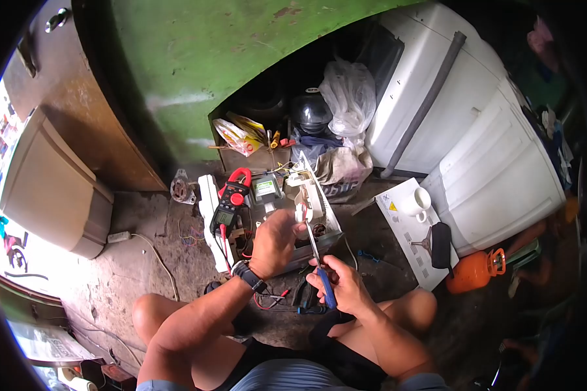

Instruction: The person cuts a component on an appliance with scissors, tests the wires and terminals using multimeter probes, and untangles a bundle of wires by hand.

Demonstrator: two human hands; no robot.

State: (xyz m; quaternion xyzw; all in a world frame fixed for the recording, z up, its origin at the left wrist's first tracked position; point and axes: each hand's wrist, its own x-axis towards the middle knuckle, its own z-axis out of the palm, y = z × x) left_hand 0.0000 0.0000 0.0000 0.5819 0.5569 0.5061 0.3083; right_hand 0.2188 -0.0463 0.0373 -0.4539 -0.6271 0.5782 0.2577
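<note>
My right hand [346, 285] is closed around the blue handle of a screwdriver [326, 288]. Its long silver shaft points up and away, with the tip close to a small white part [301, 212] on an opened appliance unit [336, 228]. My left hand [274, 242], with a watch on its wrist, is closed at that same white part; what its fingertips pinch is partly hidden. Just left of the unit, a red and black clamp meter [229, 203] lies on a white panel [209, 195]. A grey box with a green label [265, 188] sits inside the unit.
Red and black test leads [277, 296] and a blue-handled tool [313, 311] lie before my legs. At right are a white board [407, 244] with a white mug [416, 201], and an orange gas cylinder [473, 270]. Plastic bags [349, 98] stand behind.
</note>
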